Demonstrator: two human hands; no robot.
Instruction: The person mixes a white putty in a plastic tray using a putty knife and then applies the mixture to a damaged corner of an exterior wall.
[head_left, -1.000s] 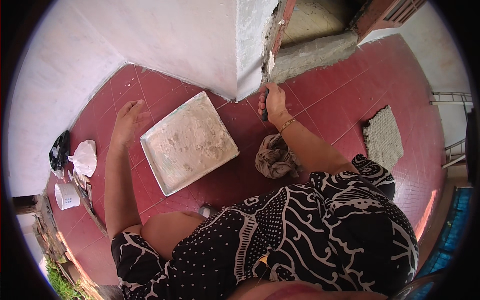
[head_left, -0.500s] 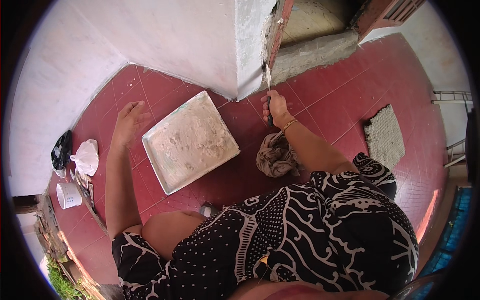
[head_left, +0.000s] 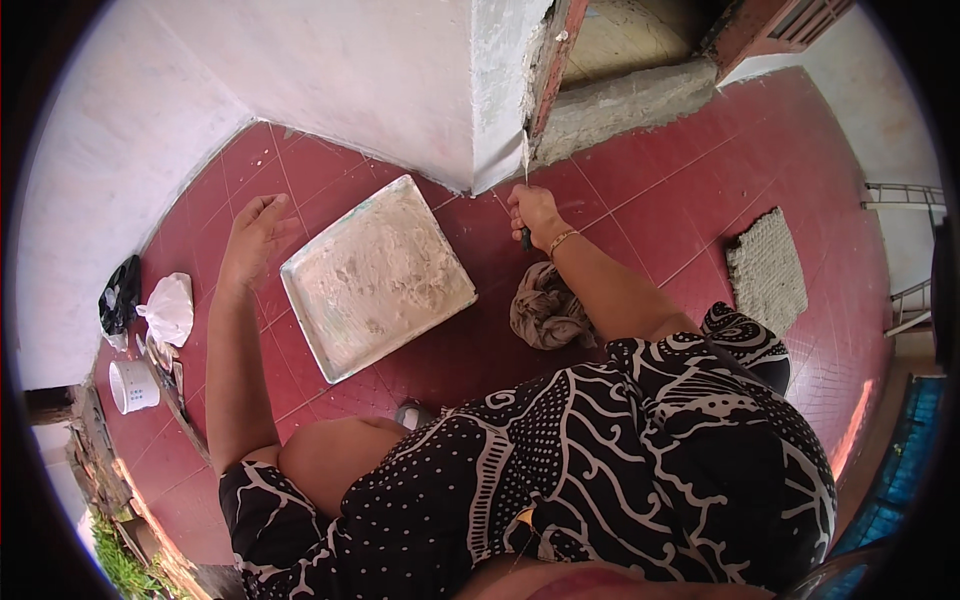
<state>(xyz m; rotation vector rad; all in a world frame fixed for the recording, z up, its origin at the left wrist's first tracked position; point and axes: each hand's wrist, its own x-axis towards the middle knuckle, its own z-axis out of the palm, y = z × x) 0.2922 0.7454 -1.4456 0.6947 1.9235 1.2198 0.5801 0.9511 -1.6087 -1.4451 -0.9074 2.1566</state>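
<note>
My right hand (head_left: pixel 535 214) is wrapped round the dark handle of a putty knife (head_left: pixel 526 239), a bracelet at its wrist. The thin blade points away, edge-on, against the bottom of the white wall corner (head_left: pixel 500 100) beside the broken door frame. My left hand (head_left: pixel 257 243) hangs in the air left of a shallow white tray (head_left: pixel 330 370), fingers loosely bent and apart, nothing in them. Pale, lumpy filler paste (head_left: pixel 385 265) is spread across the tray. A crumpled beige cloth (head_left: pixel 550 308) lies on the floor below my right forearm.
A rough concrete sill (head_left: pixel 630 110) crosses the doorway. At the left on the red tile floor (head_left: pixel 680 190) are a black bag (head_left: pixel 121 295), a white plastic bag (head_left: pixel 168 308), a white tub (head_left: pixel 134 387) and some tools. A woven mat (head_left: pixel 768 268) lies at the right.
My right hand has shifted slightly left and nearer the wall corner, turning the putty knife so the blade sits at the corner's edge. My left hand stays nearly where it was.
</note>
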